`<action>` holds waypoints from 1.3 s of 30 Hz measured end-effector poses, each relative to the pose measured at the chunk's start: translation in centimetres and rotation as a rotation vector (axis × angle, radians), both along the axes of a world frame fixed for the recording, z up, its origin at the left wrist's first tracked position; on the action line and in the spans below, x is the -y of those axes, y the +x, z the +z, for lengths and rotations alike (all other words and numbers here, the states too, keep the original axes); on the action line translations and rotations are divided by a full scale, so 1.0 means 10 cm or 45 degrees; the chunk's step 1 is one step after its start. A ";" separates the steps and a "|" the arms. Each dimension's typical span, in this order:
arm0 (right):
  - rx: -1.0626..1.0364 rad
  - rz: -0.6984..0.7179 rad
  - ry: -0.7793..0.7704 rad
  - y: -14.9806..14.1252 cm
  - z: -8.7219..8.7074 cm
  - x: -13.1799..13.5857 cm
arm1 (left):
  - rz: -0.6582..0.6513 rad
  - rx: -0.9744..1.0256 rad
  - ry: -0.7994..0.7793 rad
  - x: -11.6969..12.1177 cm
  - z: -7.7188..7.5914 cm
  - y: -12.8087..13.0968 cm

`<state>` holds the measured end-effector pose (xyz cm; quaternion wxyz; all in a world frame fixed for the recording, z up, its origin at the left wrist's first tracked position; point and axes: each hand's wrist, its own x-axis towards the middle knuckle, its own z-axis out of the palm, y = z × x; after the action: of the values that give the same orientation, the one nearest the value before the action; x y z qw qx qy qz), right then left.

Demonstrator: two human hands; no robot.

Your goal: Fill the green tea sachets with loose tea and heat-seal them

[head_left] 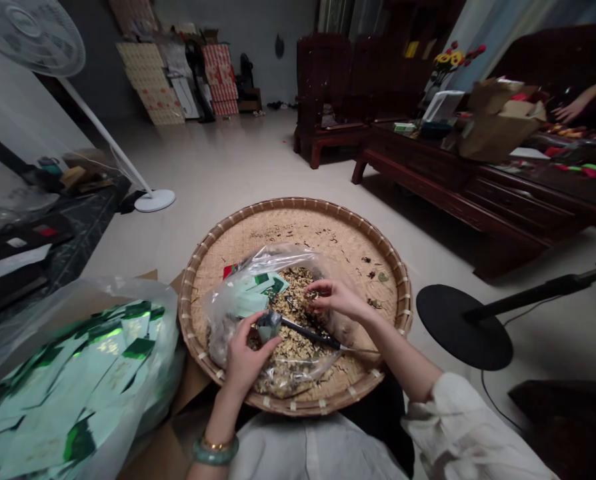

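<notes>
My left hand (248, 352) holds a small grey-green sachet (271, 325) between thumb and fingers, over a clear plastic bag (218, 320). The bag lies open on a round woven bamboo tray (298, 405). Inside it is a loose dried mix (298, 357) of pale and dark bits. My right hand (339, 299) is at the mix with its fingers curled, some of the dried bits seemingly between them. Between the hands lies a black-handled tool (313, 335) with a thin metal end; its kind is unclear. Pale green packets (255, 293) rest in the bag's left side.
At the left stands a large plastic bag (153, 293) full of green packets (88, 373). A white fan (155, 200) and a black round base (463, 327) flank the tray. A dark wooden table (458, 180) holds a box; another person's hand (571, 110) is beyond.
</notes>
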<state>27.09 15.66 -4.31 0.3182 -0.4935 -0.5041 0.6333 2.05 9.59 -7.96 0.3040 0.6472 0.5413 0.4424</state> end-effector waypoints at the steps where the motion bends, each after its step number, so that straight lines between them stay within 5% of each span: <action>1: -0.038 0.020 -0.013 -0.01 0.05 0.03 | -0.004 -0.018 0.013 0.00 0.00 0.01; 5: 0.007 0.149 0.144 -0.10 0.35 0.18 | -0.026 -0.120 0.081 0.00 0.04 0.03; 9: 0.336 0.202 0.598 -0.24 0.60 0.33 | -0.048 -0.183 0.134 0.02 0.08 0.07; 14: 0.726 0.329 0.940 -0.39 0.67 0.42 | -0.056 -0.250 0.235 0.02 0.13 0.11; 23: 1.073 0.429 0.998 -0.55 0.75 0.49 | -0.061 -0.301 0.312 0.03 0.18 0.16; 39: 0.781 0.402 0.983 -0.57 0.66 0.49 | -0.071 -0.290 0.312 0.02 0.12 0.17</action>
<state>21.43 10.78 2.32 0.2154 -0.4210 -0.8395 0.2678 3.78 9.35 -6.80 0.1717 0.7403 0.4961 0.4201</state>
